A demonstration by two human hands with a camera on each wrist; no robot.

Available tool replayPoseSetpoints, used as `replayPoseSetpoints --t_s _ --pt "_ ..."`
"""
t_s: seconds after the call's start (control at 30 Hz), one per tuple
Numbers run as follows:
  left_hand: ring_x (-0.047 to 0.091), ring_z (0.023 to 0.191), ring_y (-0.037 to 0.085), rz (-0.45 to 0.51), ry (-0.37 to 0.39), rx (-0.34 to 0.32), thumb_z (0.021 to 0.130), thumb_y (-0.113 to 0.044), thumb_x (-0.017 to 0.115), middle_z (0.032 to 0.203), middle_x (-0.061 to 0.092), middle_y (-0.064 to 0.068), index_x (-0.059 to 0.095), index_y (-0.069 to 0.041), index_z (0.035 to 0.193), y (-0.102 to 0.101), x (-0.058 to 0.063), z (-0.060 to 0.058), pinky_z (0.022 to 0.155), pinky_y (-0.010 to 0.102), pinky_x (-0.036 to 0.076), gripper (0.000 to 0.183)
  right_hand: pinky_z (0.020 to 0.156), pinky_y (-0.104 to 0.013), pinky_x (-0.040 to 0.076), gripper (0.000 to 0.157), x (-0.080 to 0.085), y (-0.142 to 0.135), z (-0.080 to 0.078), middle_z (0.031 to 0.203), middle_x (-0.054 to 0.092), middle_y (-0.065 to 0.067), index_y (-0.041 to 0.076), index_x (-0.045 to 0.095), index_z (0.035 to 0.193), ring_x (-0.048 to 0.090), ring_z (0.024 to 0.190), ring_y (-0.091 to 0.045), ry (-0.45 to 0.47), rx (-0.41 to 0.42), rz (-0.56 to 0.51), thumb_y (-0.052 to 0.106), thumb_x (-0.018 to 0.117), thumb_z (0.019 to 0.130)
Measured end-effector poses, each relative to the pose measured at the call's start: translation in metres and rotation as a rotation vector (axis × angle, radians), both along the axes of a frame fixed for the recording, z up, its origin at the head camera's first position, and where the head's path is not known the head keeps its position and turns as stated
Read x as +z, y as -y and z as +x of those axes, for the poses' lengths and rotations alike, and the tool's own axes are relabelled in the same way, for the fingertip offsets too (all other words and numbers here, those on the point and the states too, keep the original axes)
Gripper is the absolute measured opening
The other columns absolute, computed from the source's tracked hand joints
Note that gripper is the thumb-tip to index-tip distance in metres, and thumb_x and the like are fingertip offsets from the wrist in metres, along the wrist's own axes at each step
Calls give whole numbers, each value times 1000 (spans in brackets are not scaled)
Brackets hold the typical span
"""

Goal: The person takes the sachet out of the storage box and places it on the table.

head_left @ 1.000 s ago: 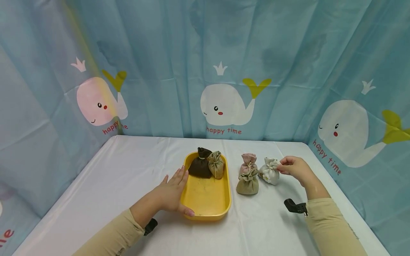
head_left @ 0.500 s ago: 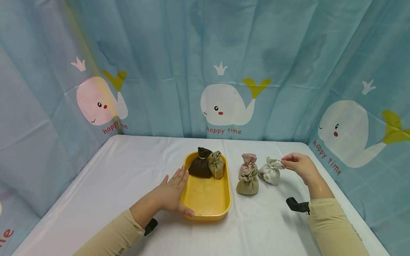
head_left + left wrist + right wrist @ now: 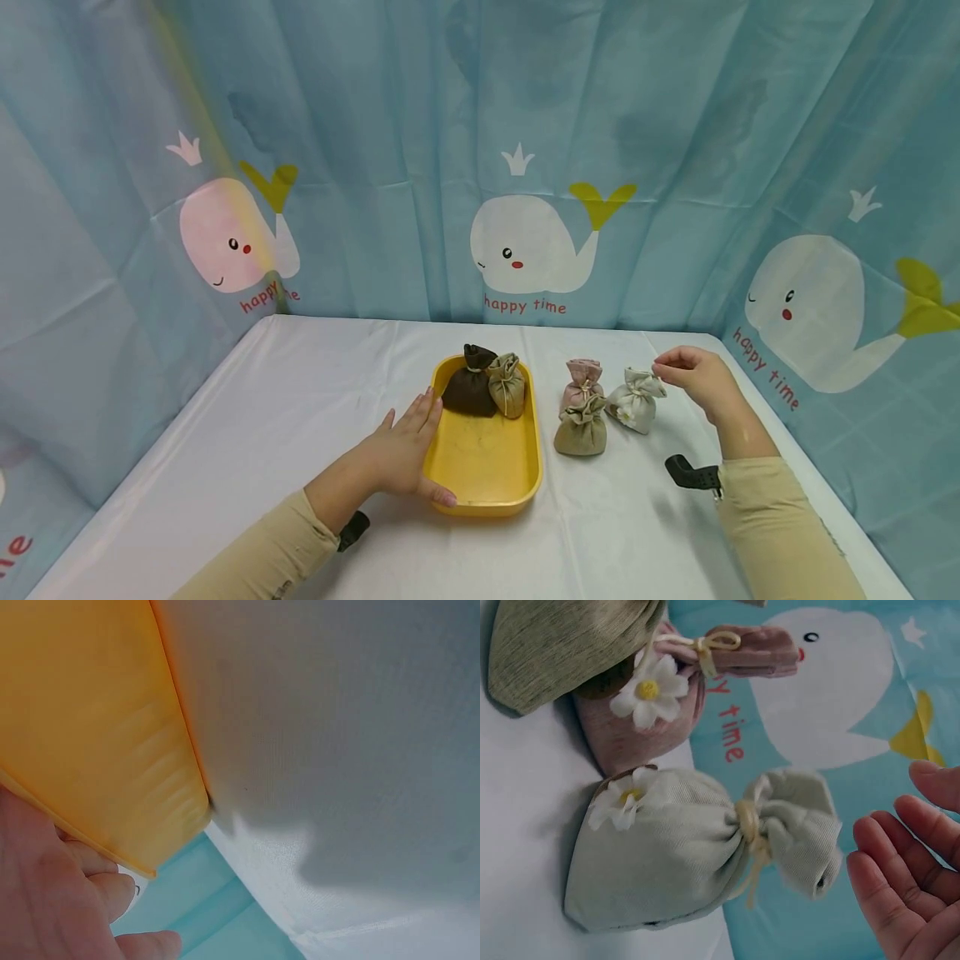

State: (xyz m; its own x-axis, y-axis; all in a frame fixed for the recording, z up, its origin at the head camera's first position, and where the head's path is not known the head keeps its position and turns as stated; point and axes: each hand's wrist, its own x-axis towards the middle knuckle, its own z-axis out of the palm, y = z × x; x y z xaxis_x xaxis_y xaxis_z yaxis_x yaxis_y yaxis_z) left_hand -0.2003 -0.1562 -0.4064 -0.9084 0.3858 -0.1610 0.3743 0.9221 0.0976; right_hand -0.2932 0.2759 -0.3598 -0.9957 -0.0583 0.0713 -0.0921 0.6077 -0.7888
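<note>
My left hand [image 3: 405,450] lies along the left rim of a yellow tray [image 3: 482,492], fingers extended and thumb near the front corner. In the left wrist view its fingers [image 3: 112,896] touch the tray's edge from above. Inside the tray, a dark brown drawstring pouch [image 3: 469,393] leans beside a beige one [image 3: 507,392]. My right hand [image 3: 697,379] hovers just above and right of a white pouch [image 3: 633,407] with a daisy. The right wrist view shows loosely bent fingers, apart from the white pouch's gathered neck [image 3: 799,825], with nothing between them.
Left of the white pouch, a pink pouch [image 3: 581,383] stands behind an olive-green pouch [image 3: 581,435], all close together on the white tablecloth [image 3: 337,375]. A blue curtain [image 3: 375,167] with printed whales hangs behind and along both sides of the table.
My right hand lets go of the white pouch's top and rises slightly away from it; the pouch stays put beside the pink and olive ones. My left hand holds its place on the tray.
</note>
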Motion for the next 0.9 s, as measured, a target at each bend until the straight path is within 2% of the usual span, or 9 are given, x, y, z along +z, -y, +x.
replayPoseSetpoints --t_s 0.17,0.37,0.53,0.9 --pt "0 140 27 -2 -1 -2 45 -92 43 152 -6 15 3 -5 147 0 2 1 105 57 14 140 87 -52 40 38 9 10 0 105 60 -18 -1 59 107 54 96 -29 -12 18 31 32 61 88" --pt "-1 140 27 -3 3 0 45 -92 42 152 -8 14 1 -5 147 0 1 0 105 57 14 140 84 -47 42 38 20 30 -2 105 60 -18 0 60 106 53 96 -29 -30 58 30 33 60 88" --pt "-2 140 26 -2 10 -1 45 -93 41 152 -9 13 0 -6 147 0 0 -1 105 57 13 140 85 -47 43 36 25 48 -6 107 60 -18 1 60 106 54 98 -30 -35 91 0 32 61 88" --pt "-1 140 27 11 18 11 45 -91 45 152 -8 14 3 -5 147 -2 5 1 105 57 13 140 84 -42 44 30 39 97 -10 102 62 -13 2 63 104 56 95 -25 -64 187 -54 27 63 87"
